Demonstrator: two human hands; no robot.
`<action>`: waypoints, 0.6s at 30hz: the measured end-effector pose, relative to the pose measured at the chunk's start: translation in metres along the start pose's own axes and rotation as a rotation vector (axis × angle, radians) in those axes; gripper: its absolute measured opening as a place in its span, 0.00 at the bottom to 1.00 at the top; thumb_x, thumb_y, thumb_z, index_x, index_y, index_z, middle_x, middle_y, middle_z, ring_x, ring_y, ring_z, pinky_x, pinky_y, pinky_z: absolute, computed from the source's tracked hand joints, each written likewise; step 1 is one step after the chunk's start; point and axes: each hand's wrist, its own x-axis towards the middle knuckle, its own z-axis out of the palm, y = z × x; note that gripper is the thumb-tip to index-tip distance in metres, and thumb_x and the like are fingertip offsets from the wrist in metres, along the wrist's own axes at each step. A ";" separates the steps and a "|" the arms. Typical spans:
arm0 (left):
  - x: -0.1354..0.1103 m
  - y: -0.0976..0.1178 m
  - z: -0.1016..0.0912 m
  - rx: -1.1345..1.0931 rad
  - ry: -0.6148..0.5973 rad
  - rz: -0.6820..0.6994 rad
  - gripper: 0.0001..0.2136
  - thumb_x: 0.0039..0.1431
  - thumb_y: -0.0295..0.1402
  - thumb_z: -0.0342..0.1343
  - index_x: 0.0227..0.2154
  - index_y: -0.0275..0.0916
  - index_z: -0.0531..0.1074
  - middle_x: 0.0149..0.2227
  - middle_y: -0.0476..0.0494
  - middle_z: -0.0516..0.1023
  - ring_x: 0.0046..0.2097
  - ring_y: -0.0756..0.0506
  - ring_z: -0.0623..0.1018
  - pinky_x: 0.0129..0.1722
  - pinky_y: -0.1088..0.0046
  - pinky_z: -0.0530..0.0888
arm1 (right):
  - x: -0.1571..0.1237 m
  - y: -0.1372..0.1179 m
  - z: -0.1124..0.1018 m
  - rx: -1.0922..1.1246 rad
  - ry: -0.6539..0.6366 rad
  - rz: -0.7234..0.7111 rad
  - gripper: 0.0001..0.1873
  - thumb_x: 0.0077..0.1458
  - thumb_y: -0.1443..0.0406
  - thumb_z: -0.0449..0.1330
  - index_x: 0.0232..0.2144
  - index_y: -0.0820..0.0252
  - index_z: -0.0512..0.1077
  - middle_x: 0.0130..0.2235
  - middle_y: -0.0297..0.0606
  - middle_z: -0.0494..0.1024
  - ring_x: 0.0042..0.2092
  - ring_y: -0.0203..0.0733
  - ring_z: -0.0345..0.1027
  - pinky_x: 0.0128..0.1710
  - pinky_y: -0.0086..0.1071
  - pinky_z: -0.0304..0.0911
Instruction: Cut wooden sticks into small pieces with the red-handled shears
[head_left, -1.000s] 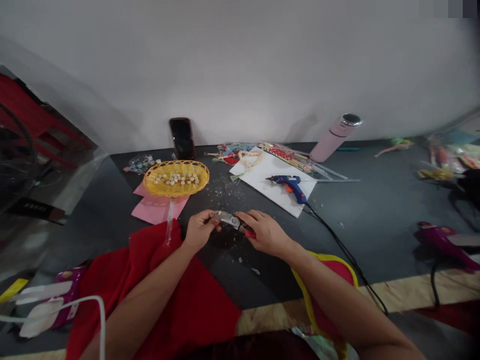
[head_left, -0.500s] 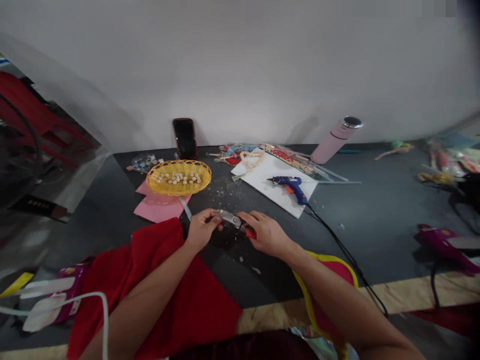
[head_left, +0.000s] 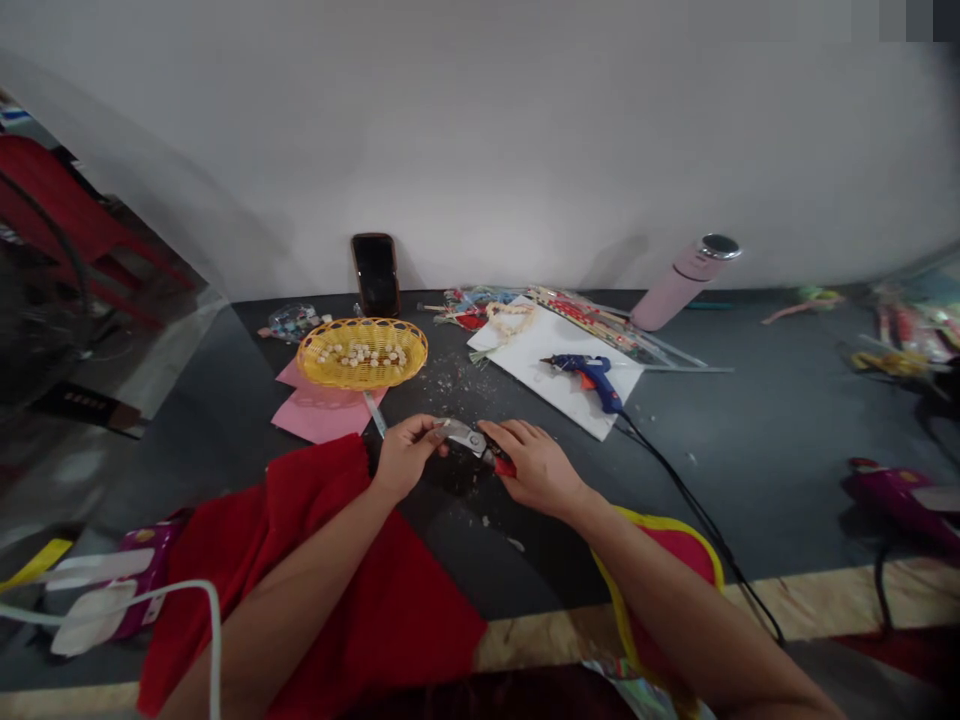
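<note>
My right hand [head_left: 534, 464] is closed around a pair of cutters [head_left: 472, 441] with a red handle and grey metal jaws. My left hand [head_left: 405, 455] is pinched at the tip of the jaws, holding something too small to name, and a thin clear stick [head_left: 373, 413] juts from it toward the basket. Both hands hover just above the dark table [head_left: 750, 440], over scattered pale crumbs [head_left: 487, 520]. Red cloth [head_left: 352, 590] lies under my left forearm.
A yellow basket [head_left: 362, 352] of pale beads sits on pink paper [head_left: 319, 415]. A blue glue gun [head_left: 592, 375] rests on white paper with its black cord [head_left: 697, 520] running to the front edge. A phone [head_left: 376, 275], a pink bottle [head_left: 686, 281] and craft sticks stand behind.
The clear stick in my left hand has swung from pointing down toward the cloth to pointing up toward the basket. Both hands stay together on the cutters.
</note>
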 end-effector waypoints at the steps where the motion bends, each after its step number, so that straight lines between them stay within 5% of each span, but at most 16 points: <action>1: 0.000 0.000 0.000 0.008 -0.001 -0.002 0.09 0.50 0.37 0.59 0.24 0.36 0.73 0.20 0.51 0.74 0.25 0.51 0.70 0.30 0.77 0.65 | 0.000 0.001 -0.001 0.000 -0.004 -0.002 0.31 0.50 0.67 0.54 0.58 0.57 0.57 0.49 0.44 0.69 0.49 0.47 0.61 0.48 0.39 0.58; 18: -0.002 -0.001 0.000 0.000 -0.055 0.015 0.08 0.53 0.35 0.57 0.24 0.36 0.70 0.20 0.51 0.73 0.25 0.51 0.71 0.30 0.77 0.66 | -0.001 -0.001 -0.003 0.074 -0.025 0.009 0.28 0.49 0.70 0.52 0.55 0.56 0.60 0.45 0.41 0.71 0.46 0.43 0.65 0.48 0.33 0.60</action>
